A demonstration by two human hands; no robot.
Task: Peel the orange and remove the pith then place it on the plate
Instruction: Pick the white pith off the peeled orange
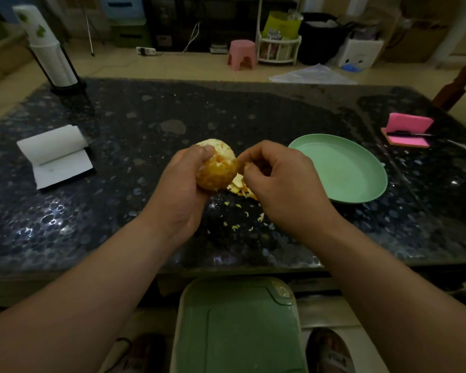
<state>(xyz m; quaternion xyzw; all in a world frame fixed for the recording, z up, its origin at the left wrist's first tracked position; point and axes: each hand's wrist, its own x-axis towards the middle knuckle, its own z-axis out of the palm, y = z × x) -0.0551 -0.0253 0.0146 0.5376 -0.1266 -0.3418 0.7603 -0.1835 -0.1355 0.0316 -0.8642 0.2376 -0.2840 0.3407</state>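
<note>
We grip the mostly peeled orange [217, 169] in our left hand [183, 184] above the dark table [113, 216]. Our right hand [280, 181] pinches a scrap of pith [241, 158] at the fruit's right side, over a heap of peel [240, 187], the green plate [375, 191] near on the right.

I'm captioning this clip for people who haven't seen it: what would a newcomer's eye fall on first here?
First, the mostly peeled orange, gripped in the left hand over the middle of the dark table, while the right hand pinches a scrap of peel at its side. Next come the empty green plate just to the right and the peel pile lying on the table under the hands.
</note>
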